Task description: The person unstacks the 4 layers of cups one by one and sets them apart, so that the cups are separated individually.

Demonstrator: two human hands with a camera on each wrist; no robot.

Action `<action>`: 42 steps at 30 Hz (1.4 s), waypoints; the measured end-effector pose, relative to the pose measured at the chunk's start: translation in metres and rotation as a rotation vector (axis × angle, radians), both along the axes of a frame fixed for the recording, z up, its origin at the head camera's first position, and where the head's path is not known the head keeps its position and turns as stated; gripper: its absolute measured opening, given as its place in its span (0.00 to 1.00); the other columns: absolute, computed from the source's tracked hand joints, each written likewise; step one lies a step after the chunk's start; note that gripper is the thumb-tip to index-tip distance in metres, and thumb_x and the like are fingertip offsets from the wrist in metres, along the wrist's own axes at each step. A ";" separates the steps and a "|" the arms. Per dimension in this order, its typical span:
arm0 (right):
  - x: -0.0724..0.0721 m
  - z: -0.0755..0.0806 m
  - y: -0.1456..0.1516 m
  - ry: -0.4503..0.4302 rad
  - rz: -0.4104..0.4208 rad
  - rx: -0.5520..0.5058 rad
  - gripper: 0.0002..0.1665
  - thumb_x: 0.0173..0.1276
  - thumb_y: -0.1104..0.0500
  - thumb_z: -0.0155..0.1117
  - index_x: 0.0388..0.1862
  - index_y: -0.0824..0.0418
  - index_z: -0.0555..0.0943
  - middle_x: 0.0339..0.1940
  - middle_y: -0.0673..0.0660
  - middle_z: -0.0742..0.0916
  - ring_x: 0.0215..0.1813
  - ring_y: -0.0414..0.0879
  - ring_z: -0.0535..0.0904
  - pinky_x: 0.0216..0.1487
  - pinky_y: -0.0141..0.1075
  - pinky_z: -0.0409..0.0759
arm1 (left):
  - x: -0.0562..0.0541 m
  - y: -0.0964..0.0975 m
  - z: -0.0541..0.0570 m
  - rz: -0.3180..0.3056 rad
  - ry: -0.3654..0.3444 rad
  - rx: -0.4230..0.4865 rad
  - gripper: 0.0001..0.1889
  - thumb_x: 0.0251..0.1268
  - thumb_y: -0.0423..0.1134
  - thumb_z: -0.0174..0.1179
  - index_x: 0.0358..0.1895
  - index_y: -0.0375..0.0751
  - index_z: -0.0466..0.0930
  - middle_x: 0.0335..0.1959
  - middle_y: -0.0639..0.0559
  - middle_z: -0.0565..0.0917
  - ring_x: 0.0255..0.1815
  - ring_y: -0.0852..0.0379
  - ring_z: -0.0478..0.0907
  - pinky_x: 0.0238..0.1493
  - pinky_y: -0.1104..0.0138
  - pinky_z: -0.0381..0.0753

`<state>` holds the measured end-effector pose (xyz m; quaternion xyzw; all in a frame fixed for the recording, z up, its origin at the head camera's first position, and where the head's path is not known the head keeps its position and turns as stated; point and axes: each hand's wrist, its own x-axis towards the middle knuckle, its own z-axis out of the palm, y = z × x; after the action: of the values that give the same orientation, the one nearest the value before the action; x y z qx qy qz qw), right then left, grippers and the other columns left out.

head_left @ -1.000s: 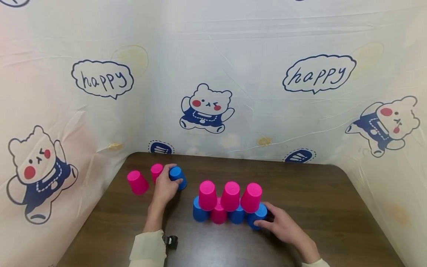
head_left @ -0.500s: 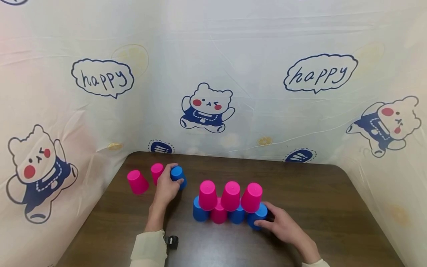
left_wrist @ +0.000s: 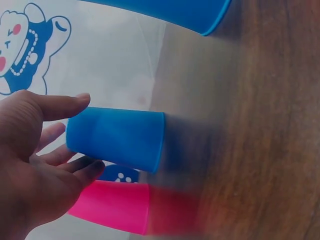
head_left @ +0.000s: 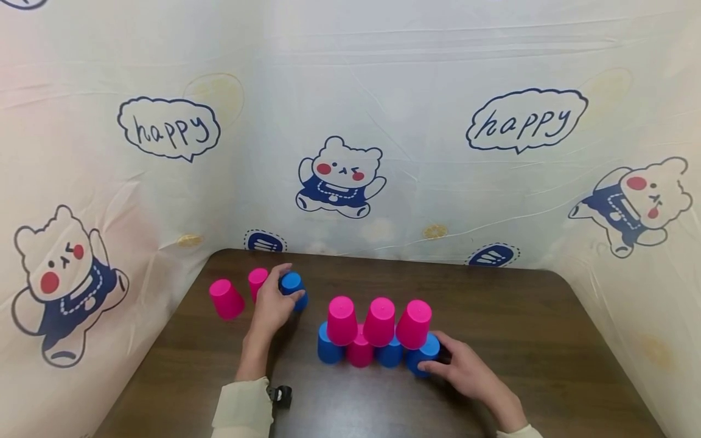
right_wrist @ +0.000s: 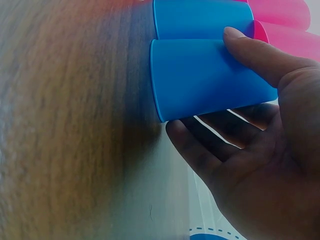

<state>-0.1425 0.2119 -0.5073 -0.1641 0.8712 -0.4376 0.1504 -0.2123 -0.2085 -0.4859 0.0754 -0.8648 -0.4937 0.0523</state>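
Observation:
At the back left, my left hand (head_left: 274,304) has its thumb and fingers round an upright blue cup (head_left: 294,291). In the left wrist view the thumb lies along one side of this blue cup (left_wrist: 117,137), with the fingers at the other. My right hand (head_left: 468,371) holds the blue cup (head_left: 424,353) at the right end of a stack's lower row. In the right wrist view its thumb presses that blue cup (right_wrist: 210,77). The row also has a blue cup (head_left: 330,347), a pink cup (head_left: 359,353) and another blue cup (head_left: 389,354). Three upside-down pink cups (head_left: 380,322) rest on top.
Left of my left hand stand two pink cups, one pink cup (head_left: 226,299) apart and one pink cup (head_left: 257,280) partly hidden by the hand. The brown wooden table (head_left: 339,407) meets a printed curtain (head_left: 438,182) at its back and sides.
The blue cup at my left hand has shifted very slightly right, and the left fingertips have risen a little. My right hand and the stack look the same.

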 end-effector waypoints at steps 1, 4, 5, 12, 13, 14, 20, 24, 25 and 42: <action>0.000 0.000 0.000 -0.004 0.000 -0.001 0.34 0.72 0.44 0.73 0.71 0.57 0.76 0.60 0.56 0.86 0.58 0.52 0.82 0.62 0.58 0.83 | 0.001 0.000 0.002 0.002 0.005 0.003 0.39 0.69 0.31 0.70 0.80 0.47 0.62 0.79 0.39 0.69 0.78 0.32 0.66 0.74 0.35 0.68; 0.000 0.000 0.000 -0.009 0.000 -0.002 0.34 0.72 0.44 0.73 0.71 0.57 0.76 0.60 0.56 0.86 0.58 0.52 0.82 0.62 0.58 0.83 | 0.003 0.002 0.007 0.004 0.021 0.010 0.39 0.69 0.31 0.69 0.80 0.48 0.62 0.78 0.41 0.70 0.78 0.34 0.67 0.74 0.36 0.69; 0.000 0.000 0.000 -0.009 -0.001 0.000 0.34 0.72 0.45 0.73 0.71 0.57 0.76 0.60 0.56 0.86 0.58 0.52 0.82 0.62 0.58 0.83 | 0.004 0.002 0.009 0.006 0.027 0.012 0.39 0.69 0.31 0.69 0.80 0.48 0.63 0.78 0.41 0.70 0.79 0.35 0.67 0.74 0.36 0.69; 0.000 0.000 0.000 0.001 -0.006 0.000 0.33 0.71 0.45 0.73 0.70 0.56 0.76 0.60 0.56 0.86 0.57 0.52 0.82 0.62 0.58 0.83 | 0.010 0.008 0.024 0.013 0.082 0.015 0.36 0.69 0.32 0.69 0.78 0.48 0.65 0.78 0.42 0.71 0.80 0.37 0.66 0.77 0.40 0.68; 0.000 0.000 0.000 0.003 -0.007 0.002 0.34 0.71 0.45 0.73 0.70 0.56 0.76 0.60 0.56 0.86 0.57 0.52 0.82 0.62 0.57 0.83 | 0.011 0.008 0.026 0.011 0.091 0.016 0.36 0.69 0.32 0.69 0.78 0.47 0.66 0.78 0.42 0.72 0.80 0.37 0.66 0.77 0.40 0.68; 0.000 0.000 0.000 0.004 -0.009 0.002 0.34 0.72 0.45 0.73 0.70 0.56 0.76 0.60 0.55 0.86 0.57 0.52 0.82 0.62 0.57 0.83 | 0.012 0.009 0.028 0.008 0.106 0.019 0.36 0.69 0.31 0.70 0.78 0.47 0.66 0.78 0.42 0.72 0.80 0.37 0.66 0.77 0.40 0.68; 0.001 0.000 0.000 0.005 -0.012 0.003 0.33 0.72 0.45 0.73 0.70 0.56 0.76 0.60 0.55 0.86 0.58 0.52 0.82 0.62 0.56 0.83 | 0.020 0.016 0.040 -0.003 0.174 0.036 0.34 0.69 0.31 0.70 0.76 0.46 0.69 0.76 0.43 0.75 0.79 0.37 0.68 0.75 0.41 0.71; 0.000 0.000 0.000 0.000 -0.012 -0.001 0.33 0.72 0.46 0.73 0.70 0.56 0.76 0.60 0.56 0.86 0.58 0.53 0.82 0.62 0.58 0.83 | 0.028 0.022 0.049 -0.026 0.230 0.052 0.29 0.73 0.33 0.67 0.74 0.48 0.71 0.74 0.45 0.76 0.78 0.38 0.70 0.74 0.42 0.73; 0.000 0.000 0.000 -0.002 -0.012 -0.001 0.33 0.72 0.47 0.73 0.71 0.56 0.76 0.60 0.56 0.86 0.58 0.53 0.82 0.62 0.59 0.83 | 0.030 0.023 0.051 -0.038 0.245 0.057 0.28 0.74 0.33 0.65 0.74 0.49 0.72 0.74 0.46 0.77 0.78 0.38 0.70 0.74 0.42 0.73; 0.000 -0.002 -0.001 0.013 -0.010 -0.002 0.33 0.72 0.47 0.73 0.70 0.57 0.76 0.60 0.56 0.86 0.58 0.52 0.82 0.63 0.58 0.83 | 0.071 0.040 0.081 -0.518 0.248 0.139 0.37 0.64 0.40 0.75 0.76 0.53 0.71 0.75 0.50 0.75 0.78 0.42 0.71 0.74 0.43 0.73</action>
<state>-0.1424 0.2114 -0.5089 -0.1627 0.8725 -0.4383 0.1423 -0.1411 -0.1687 -0.4044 -0.2052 -0.8065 -0.5540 0.0244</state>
